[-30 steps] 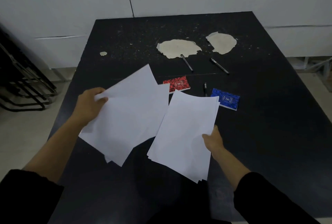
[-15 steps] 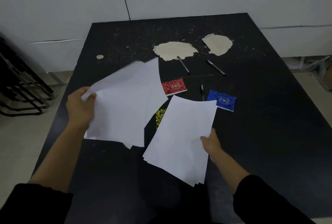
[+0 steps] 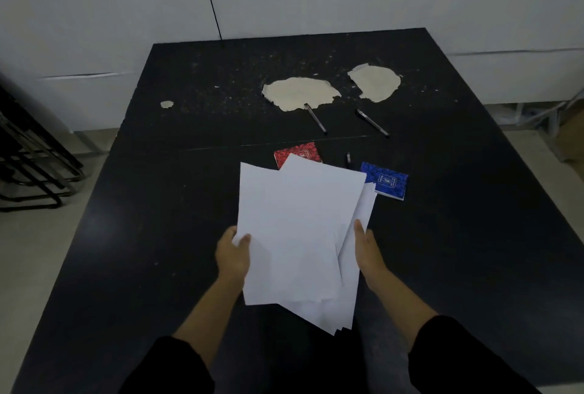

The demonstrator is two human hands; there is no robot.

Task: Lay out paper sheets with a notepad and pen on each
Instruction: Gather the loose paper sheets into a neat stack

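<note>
Head view: both hands hold a loose stack of white paper sheets (image 3: 300,235) over the middle of the black bench (image 3: 142,235). The left hand (image 3: 233,254) grips the stack's left edge, thumb curled over the top sheet. The right hand (image 3: 366,248) holds the right edge, thumb on top and fingers hidden underneath. The sheets are fanned and uneven, the lower ones sticking out toward the near right.

The stack covers the near corner of a red notepad (image 3: 298,153) and hides most of a dark pen (image 3: 348,159) just beyond its far edge. A blue notepad (image 3: 387,181) lies just right of the sheets, its left corner tucked behind them; it carries a small white emblem whose lettering is too small to read. Farther back, two more pens (image 3: 316,118) (image 3: 373,123) lie slanted and apart. One touches the edge of a pale, worn patch (image 3: 300,93) in the bench surface, and a second patch (image 3: 374,82) sits to its right. What may be a folded black metal frame (image 3: 28,166) stands on the floor at the left.
</note>
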